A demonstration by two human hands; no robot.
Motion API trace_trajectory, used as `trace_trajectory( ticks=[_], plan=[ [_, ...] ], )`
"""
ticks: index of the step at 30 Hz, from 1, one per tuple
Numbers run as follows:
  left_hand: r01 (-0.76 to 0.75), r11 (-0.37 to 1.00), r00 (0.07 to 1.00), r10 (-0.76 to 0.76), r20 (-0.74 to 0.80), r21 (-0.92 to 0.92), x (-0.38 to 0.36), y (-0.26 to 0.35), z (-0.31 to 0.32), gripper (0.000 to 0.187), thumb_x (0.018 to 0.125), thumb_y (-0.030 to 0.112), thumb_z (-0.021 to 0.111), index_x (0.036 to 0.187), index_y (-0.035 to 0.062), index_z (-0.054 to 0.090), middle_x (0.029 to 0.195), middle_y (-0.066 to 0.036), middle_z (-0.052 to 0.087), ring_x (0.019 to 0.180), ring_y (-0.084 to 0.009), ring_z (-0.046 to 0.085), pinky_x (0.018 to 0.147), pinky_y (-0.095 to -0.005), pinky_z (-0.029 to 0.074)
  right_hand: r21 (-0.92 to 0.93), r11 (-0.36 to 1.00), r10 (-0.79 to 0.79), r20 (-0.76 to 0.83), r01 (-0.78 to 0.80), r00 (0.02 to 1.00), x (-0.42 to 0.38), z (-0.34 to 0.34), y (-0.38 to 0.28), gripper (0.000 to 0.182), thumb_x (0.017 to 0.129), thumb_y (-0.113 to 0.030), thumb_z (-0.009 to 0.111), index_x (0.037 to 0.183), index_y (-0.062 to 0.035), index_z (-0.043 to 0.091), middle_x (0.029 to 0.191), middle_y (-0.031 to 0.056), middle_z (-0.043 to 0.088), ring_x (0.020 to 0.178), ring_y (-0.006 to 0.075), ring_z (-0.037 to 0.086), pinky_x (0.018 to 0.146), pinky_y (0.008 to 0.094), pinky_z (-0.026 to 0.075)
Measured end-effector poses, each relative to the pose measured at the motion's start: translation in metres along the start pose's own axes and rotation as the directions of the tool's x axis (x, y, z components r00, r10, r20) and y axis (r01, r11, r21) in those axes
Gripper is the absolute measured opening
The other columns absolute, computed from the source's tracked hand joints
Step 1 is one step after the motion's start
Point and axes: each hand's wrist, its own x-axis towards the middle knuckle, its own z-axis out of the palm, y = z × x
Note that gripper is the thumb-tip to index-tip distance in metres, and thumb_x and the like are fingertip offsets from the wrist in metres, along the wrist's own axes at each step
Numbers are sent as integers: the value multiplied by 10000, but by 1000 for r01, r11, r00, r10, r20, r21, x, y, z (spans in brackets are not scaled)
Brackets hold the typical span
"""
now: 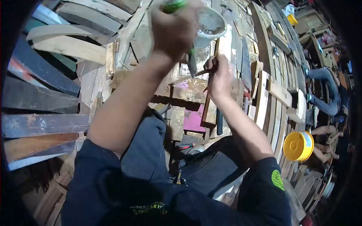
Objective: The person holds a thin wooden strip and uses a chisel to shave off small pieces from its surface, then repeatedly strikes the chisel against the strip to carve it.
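My left hand (175,30) clenches a green tool (192,64), perhaps a knife, over the stick (184,79) my right hand (221,77) grips, seemingly to steady it above the block (189,94).

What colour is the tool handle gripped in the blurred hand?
Green. The tool handle shows in the head view, the only one, partly covered and blurred.

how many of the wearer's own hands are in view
2: the left hand, raised at upper centre around a green handle, and the right hand, lower and to its right.
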Motion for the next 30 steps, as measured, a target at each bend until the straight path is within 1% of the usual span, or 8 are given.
trace_trajectory(
  ticks=[5,10,12,15,16,22,28,30],
  plan=[
    [-556,793,828,501,252,250,19,-44,-20,200,753,95,587,578,16,529,524,-13,530,489,-113,515,489,-270,405,81,996,-29,-62,34,998,-6,13,-3,372,948,-265,462,626,-81,428,603,-35,405,585,73,350,544,272,286],
    [-652,597,756,553,350,467,13,-34,-6,217,749,105,614,564,28,531,507,-48,518,489,-120,498,475,-302,381,102,995,-5,-2,5,1000,2,2,-4,323,949,-272,478,682,-99,420,607,20,406,594,135,401,587,295,345],
    [71,993,994,-63,-85,90,3,5,0,311,856,181,543,572,130,427,484,30,386,391,-82,376,372,-261,300,69,997,-25,-59,29,998,4,-1,-1,328,951,-287,480,691,-94,431,600,19,400,594,133,399,586,291,344],
    [-532,846,786,514,343,-48,15,5,-18,271,797,105,586,537,67,519,535,32,538,489,-82,503,439,-254,363,92,996,-7,-44,11,999,-3,2,-1,342,946,-273,487,662,-87,445,612,-8,422,590,102,384,569,273,318],
    [-301,947,933,269,238,111,2,-1,-8,250,778,114,591,547,56,518,516,18,520,489,-91,507,452,-274,371,107,994,-25,-44,30,999,-5,9,-3,365,942,-264,488,623,-88,454,608,-37,436,582,68,367,543,259,292],
    [-463,728,885,355,300,506,7,-35,-9,229,838,111,579,624,34,565,563,23,515,473,-81,485,444,-227,366,73,997,-14,29,12,999,3,0,-3,302,958,-256,461,710,-87,425,643,23,422,608,143,408,608,285,359],
    [16,999,994,-21,109,48,0,-13,-8,317,836,146,548,547,117,422,471,26,388,375,-101,374,377,-258,300,38,999,-35,-62,38,997,-6,9,-3,351,949,-275,469,663,-70,453,627,8,429,610,114,398,595,280,341],
    [-498,746,864,385,324,442,-5,-39,4,250,729,140,612,541,26,493,480,-39,493,468,-129,485,476,-311,376,164,985,-29,-103,46,994,-3,7,5,394,946,-285,476,614,-73,474,603,-10,456,580,83,384,548,271,306]
  ],
)
